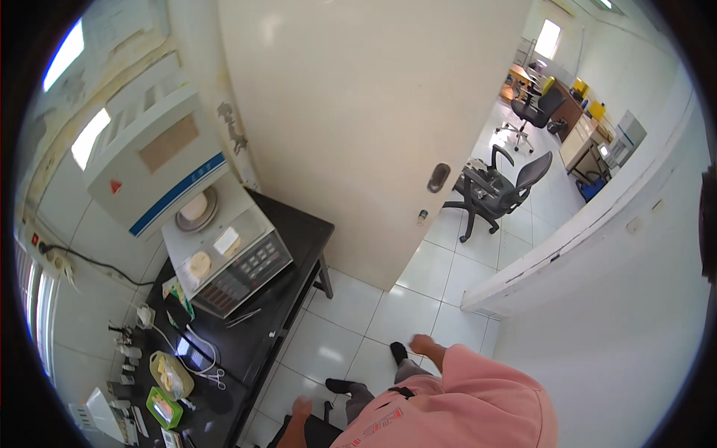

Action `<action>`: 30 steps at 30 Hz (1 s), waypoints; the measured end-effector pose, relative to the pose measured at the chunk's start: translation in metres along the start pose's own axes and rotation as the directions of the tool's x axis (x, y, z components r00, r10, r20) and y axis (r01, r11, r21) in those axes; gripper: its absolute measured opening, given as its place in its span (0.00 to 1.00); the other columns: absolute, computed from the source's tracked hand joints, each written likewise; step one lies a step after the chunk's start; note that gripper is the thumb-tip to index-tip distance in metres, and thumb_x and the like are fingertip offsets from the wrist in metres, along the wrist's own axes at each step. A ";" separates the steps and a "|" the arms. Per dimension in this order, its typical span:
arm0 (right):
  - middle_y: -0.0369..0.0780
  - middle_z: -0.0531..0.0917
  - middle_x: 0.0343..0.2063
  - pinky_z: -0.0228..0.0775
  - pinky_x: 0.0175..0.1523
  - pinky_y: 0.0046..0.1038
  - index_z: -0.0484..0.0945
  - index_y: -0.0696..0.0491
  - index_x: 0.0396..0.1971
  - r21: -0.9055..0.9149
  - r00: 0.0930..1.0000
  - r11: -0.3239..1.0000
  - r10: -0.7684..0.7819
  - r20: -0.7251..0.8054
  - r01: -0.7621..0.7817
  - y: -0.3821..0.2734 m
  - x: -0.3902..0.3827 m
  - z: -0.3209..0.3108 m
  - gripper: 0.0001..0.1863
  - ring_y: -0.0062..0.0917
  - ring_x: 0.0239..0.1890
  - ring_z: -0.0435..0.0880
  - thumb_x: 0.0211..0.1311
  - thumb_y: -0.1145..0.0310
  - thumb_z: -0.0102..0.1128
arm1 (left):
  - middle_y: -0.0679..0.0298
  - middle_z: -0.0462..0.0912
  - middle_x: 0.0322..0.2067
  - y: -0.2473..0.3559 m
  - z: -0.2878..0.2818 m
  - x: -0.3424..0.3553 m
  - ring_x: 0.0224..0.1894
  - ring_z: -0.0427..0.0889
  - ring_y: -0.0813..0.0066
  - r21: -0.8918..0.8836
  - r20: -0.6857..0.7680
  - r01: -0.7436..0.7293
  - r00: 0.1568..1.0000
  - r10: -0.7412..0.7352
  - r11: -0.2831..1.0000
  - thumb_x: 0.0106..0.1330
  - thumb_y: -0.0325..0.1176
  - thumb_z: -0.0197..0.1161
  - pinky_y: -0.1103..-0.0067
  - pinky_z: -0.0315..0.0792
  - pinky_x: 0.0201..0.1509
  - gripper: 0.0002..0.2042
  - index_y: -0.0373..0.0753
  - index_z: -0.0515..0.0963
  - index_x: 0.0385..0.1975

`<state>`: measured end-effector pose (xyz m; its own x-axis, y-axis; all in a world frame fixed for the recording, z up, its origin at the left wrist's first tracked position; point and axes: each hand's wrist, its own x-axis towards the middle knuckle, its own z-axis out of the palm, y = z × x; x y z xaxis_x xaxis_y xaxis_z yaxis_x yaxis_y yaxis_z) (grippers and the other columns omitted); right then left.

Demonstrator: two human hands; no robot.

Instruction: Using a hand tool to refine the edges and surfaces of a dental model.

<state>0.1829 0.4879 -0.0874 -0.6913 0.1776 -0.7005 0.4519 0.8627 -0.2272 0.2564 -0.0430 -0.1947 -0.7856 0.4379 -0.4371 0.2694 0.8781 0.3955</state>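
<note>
My left hand (302, 408) hangs low beside a black chair seat (314, 434) and the dark table (291, 287), its fingers curled; whether it holds anything is too small to tell. My right hand (423, 344) hangs over the tiled floor with fingers curled, its contents unclear. On the table stands a white-and-grey lab machine (224, 254) with a raised lid (153, 160). Nearer are a white cable (209, 351), scissor-like tongs (218, 377), a cream tub (170, 373) and a green container (164, 407). I stand on the tiles (332, 291) in dark socks.
A large cream door (336, 127) stands open onto another room at the right, with black swivel chairs (523, 175) and desks (579, 149). A white door frame (538, 269) and wall bound my right. Power sockets (52, 257) and small bottles (128, 351) line the left wall.
</note>
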 end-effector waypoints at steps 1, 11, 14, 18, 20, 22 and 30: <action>0.54 0.81 0.43 0.70 0.55 0.44 0.81 0.60 0.41 0.037 0.997 0.997 0.069 -0.030 -0.068 0.042 -0.012 -0.001 0.26 0.49 0.49 0.79 0.58 0.51 0.51 | 0.53 0.80 0.46 -0.024 0.029 0.002 0.48 0.79 0.52 0.197 0.169 0.165 0.965 -0.199 0.967 0.67 0.45 0.46 0.63 0.69 0.57 0.19 0.42 0.77 0.49; 0.48 0.83 0.43 0.71 0.55 0.39 0.83 0.51 0.40 0.315 0.984 0.933 0.169 0.052 -0.176 0.213 -0.053 0.019 0.23 0.43 0.48 0.80 0.55 0.50 0.53 | 0.55 0.79 0.44 0.084 0.058 0.033 0.44 0.78 0.56 -0.281 0.418 0.266 0.899 -0.132 0.922 0.61 0.44 0.57 0.64 0.71 0.49 0.16 0.37 0.78 0.37; 0.42 0.86 0.38 0.73 0.52 0.35 0.83 0.51 0.40 0.448 0.974 0.868 0.224 0.031 -0.214 0.247 -0.049 0.017 0.23 0.36 0.42 0.84 0.53 0.49 0.56 | 0.57 0.80 0.39 0.109 0.051 0.071 0.38 0.79 0.58 -0.383 0.338 0.115 0.941 0.024 0.916 0.60 0.41 0.59 0.64 0.74 0.44 0.12 0.38 0.78 0.33; 0.42 0.86 0.31 0.76 0.46 0.32 0.83 0.54 0.37 0.669 0.943 0.715 0.327 -0.060 -0.205 0.291 -0.018 -0.003 0.19 0.31 0.34 0.86 0.55 0.55 0.56 | 0.62 0.79 0.29 0.233 0.022 0.220 0.31 0.82 0.69 -0.510 0.003 0.090 0.995 -0.103 0.856 0.66 0.37 0.50 0.73 0.74 0.29 0.11 0.37 0.74 0.38; 0.40 0.86 0.25 0.76 0.45 0.31 0.84 0.51 0.33 0.780 0.915 0.593 0.398 -0.068 -0.199 0.310 -0.004 -0.015 0.16 0.30 0.32 0.86 0.55 0.56 0.56 | 0.61 0.82 0.34 0.333 -0.046 0.284 0.32 0.82 0.72 -0.577 0.083 0.245 0.967 -0.242 0.779 0.66 0.39 0.54 0.75 0.75 0.34 0.15 0.36 0.76 0.45; 0.40 0.86 0.26 0.76 0.44 0.31 0.84 0.51 0.34 0.780 0.911 0.585 0.410 -0.049 -0.222 0.326 0.009 -0.021 0.16 0.29 0.32 0.86 0.55 0.56 0.56 | 0.56 0.83 0.30 0.385 -0.073 0.334 0.38 0.83 0.61 -0.640 -0.060 0.072 0.988 -0.142 0.765 0.65 0.46 0.53 0.70 0.74 0.44 0.18 0.36 0.79 0.40; 0.43 0.85 0.31 0.75 0.30 0.25 0.78 0.59 0.41 0.870 0.948 0.458 0.316 0.034 -0.184 0.339 0.063 -0.086 0.15 0.26 0.28 0.85 0.61 0.64 0.55 | 0.55 0.84 0.38 0.465 -0.157 0.435 0.38 0.85 0.65 -0.592 0.070 0.166 0.985 -0.155 0.789 0.61 0.44 0.58 0.73 0.75 0.47 0.18 0.38 0.79 0.44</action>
<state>0.2436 0.8323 -0.1501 -0.4932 0.4249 -0.7591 0.8245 -0.0498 -0.5637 -0.0475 0.5251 -0.0743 -0.7773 0.3088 -0.5482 -0.2478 0.6507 0.7178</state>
